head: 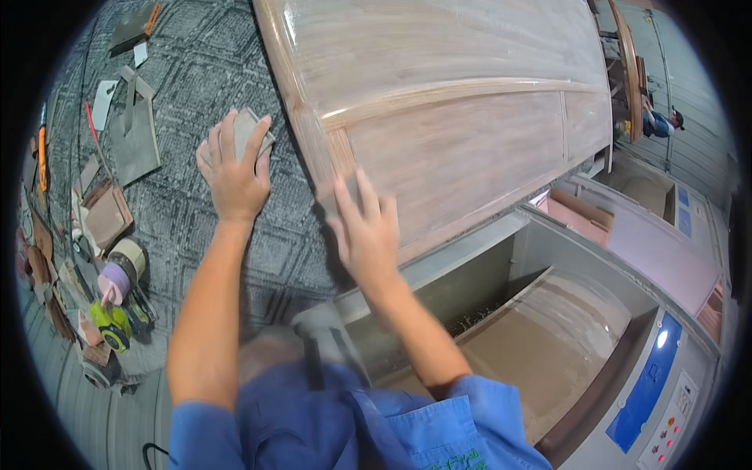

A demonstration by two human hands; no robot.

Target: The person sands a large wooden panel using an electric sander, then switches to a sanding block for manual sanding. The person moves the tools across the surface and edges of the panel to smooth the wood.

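My left hand (238,176) is spread over a small grey pad (245,132), gripping it by the edges; it looks like a sanding block. The pad is above the dark patterned carpet covering (205,282), beside a large wooden door panel (458,129). The panel has raised mouldings and a whitish, partly glossy coat. On its near left corner rests my right hand (373,235), fingers apart and slightly blurred. Something greyish shows beneath those fingers, but I cannot tell whether it is a separate piece.
Left lie grey sheets (135,144), sanding pads (106,217), a tape roll (129,258) and a green tool (111,326). On the right stands a metal basin (546,329) of murky liquid, with a control panel (667,426). Farther off, a person (658,123) stands by another wooden panel (628,76).
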